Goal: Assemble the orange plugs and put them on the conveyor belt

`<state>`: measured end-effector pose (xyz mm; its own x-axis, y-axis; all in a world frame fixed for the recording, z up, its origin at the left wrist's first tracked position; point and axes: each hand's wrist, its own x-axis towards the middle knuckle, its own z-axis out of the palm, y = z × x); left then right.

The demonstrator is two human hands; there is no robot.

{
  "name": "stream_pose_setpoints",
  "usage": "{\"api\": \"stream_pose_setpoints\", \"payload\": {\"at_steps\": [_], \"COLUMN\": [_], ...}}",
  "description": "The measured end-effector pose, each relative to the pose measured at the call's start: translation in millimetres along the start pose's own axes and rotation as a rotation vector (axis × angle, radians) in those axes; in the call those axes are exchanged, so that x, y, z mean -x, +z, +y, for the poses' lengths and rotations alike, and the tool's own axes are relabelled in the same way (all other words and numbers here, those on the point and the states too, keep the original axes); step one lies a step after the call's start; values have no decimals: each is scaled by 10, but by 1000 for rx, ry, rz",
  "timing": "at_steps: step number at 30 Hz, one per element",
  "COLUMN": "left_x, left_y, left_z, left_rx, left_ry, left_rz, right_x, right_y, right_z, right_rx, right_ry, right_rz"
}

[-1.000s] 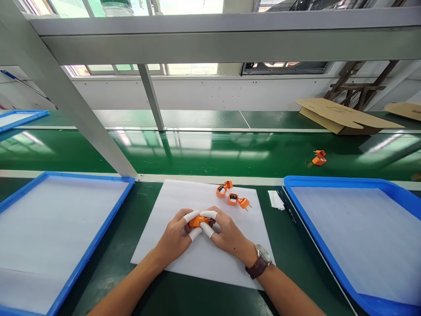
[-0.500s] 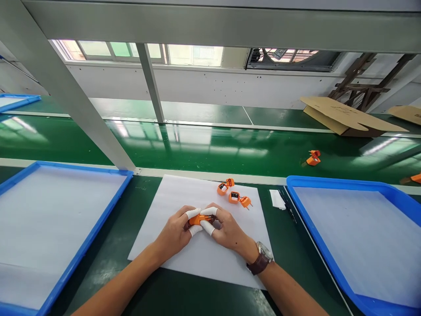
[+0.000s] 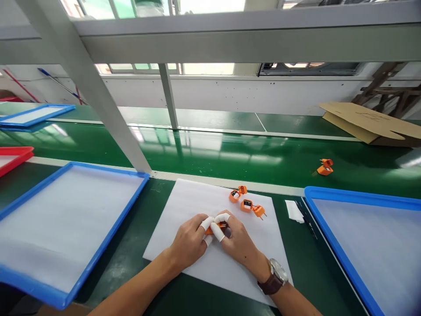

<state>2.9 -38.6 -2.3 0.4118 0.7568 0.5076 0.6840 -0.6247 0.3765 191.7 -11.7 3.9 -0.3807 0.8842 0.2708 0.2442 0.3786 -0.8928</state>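
Both hands meet over a white sheet, with white covers on several fingertips. My left hand is closed on the left side of an orange plug piece. From the right, my right hand pinches the same piece, its thumb and forefinger close to the left fingertips. Fingers cover much of the piece. Just beyond the hands on the sheet lie two opened orange plug housings, one farther back and one nearer, the nearer one joined to a part with metal pins.
Blue-rimmed trays stand at left and right. A white slip and dark thin tools lie beside the right tray. Another orange plug sits on the green belt. A slanted post rises behind the left tray.
The view has turned left and tilted, so everything sits further right in it. My right thumb and forefinger have moved closer to the left fingertips, covering more of the orange piece.
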Motion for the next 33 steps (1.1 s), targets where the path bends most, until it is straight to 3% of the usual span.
{"api": "stream_pose_setpoints", "payload": {"at_steps": [3,5,7,11,14,16,19,24,29,33], "left_x": [-42,-114,-195,-242,-125,-12,122,144,158,326], "left_y": [-58,-184,-422,-1153,-1621,-1765,-1754,-1581,-1556,-1575], "left_z": [4,-68,-230,-830,-1364,-1641,-1871,-1978,-1947,-1795], "left_rx": [122,222,293,172,-38,-22,10,24,-29,-137], "left_ry": [-110,-256,-408,-692,-916,-1004,-1054,-1071,-1082,-1039], "left_rz": [20,130,293,505,520,470,416,375,339,257], "right_x": [18,32,50,84,97,100,102,113,117,98], "right_y": [-10,-36,-57,-41,0,15,8,-23,-32,-52], "right_z": [25,44,66,120,143,138,109,82,84,83], "right_rx": [-11,18,138,527,706,756,770,742,721,672], "right_ry": [79,66,-40,-264,-261,-241,-222,-228,-227,-216], "right_rz": [32,27,23,20,-47,-106,-146,-177,-208,-227]}}
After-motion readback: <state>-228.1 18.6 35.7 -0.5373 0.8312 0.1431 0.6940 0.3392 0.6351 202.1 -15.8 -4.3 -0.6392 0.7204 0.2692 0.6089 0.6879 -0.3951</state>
